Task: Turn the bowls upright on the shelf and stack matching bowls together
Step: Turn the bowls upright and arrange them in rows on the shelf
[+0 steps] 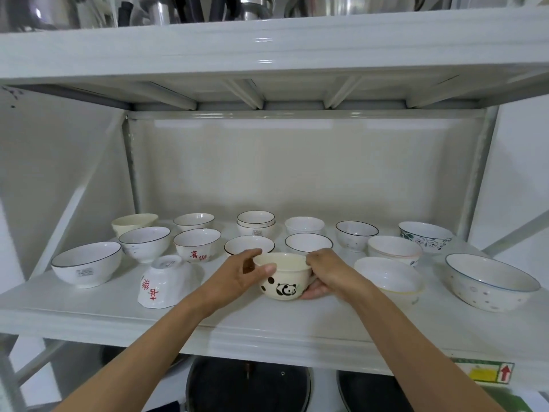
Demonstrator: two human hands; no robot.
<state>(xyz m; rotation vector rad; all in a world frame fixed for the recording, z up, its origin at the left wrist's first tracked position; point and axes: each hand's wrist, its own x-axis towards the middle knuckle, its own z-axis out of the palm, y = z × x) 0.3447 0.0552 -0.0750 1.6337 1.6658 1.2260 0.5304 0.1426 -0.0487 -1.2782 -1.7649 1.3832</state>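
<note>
Kitchen storage (bowls (309, 243), pots (249, 7))

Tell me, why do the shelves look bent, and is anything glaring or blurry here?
Head view: the wide-angle lens bows the upper shelf edge and the shelf towards the corners. Bright glare streaks lie on the glossy back panel. The panda bowl, held by the left hand and the right hand, is sharp; the pots above look soft.

Glossy white painted metal shelf (267, 319) holding glazed ceramic bowls. The panda bowl (282, 288) has a smooth cream glaze with black print. An upside-down bowl (162, 282) shines white with red characters. Polished steel pots (255, 5) gleam above.
</note>
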